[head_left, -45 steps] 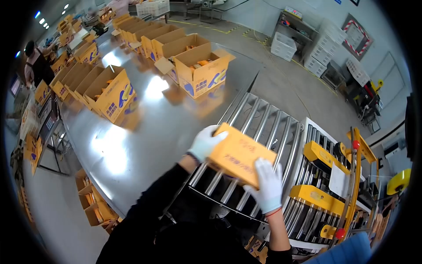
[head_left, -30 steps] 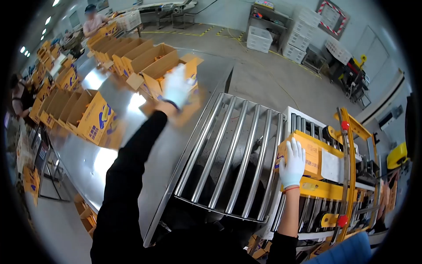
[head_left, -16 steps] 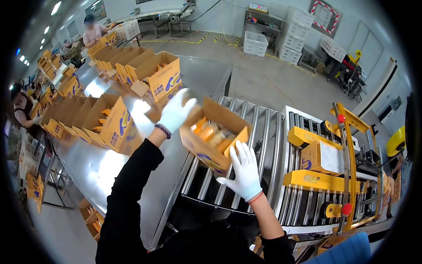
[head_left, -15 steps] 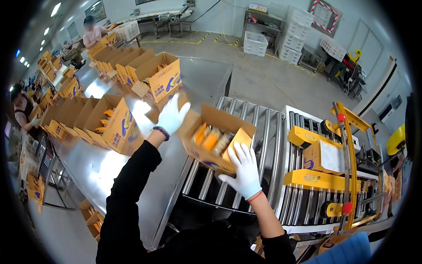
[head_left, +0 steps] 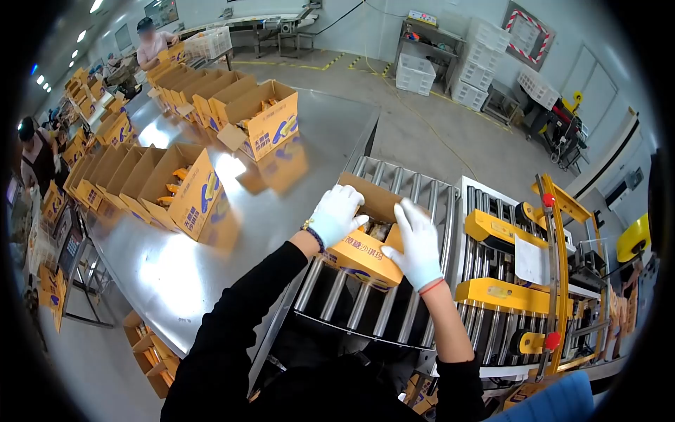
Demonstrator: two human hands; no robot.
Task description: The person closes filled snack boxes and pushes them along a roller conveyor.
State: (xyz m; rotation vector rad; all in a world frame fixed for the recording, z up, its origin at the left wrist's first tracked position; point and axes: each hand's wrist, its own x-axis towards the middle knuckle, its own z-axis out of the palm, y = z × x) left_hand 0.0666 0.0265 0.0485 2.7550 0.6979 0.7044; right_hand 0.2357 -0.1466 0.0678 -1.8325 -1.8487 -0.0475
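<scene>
A yellow carton (head_left: 365, 260) rests on the roller conveyor (head_left: 330, 299), its back flap upright and wrapped packets (head_left: 380, 230) showing inside. My left hand (head_left: 337, 216), in a white glove, is at the carton's left side, fingers bent over the left flap. My right hand (head_left: 418, 243), gloved too, is at its right side, with the thumb over the right flap and the fingers along the rear corner. The near flap, printed with characters, lies folded inward. Both hands are closed on the carton's edges.
Two rows of open filled cartons (head_left: 274, 123) stand on the steel table (head_left: 260, 218). Right of the rollers is a taping machine with yellow guides (head_left: 503, 295). Co-workers (head_left: 153, 46) stand at the far end and left. White crates (head_left: 415, 74) are by the wall.
The carton has settled on the rollers and its near flap is now folded in. My left hand has moved right onto it. The earlier closed carton has gone further into the machine.
</scene>
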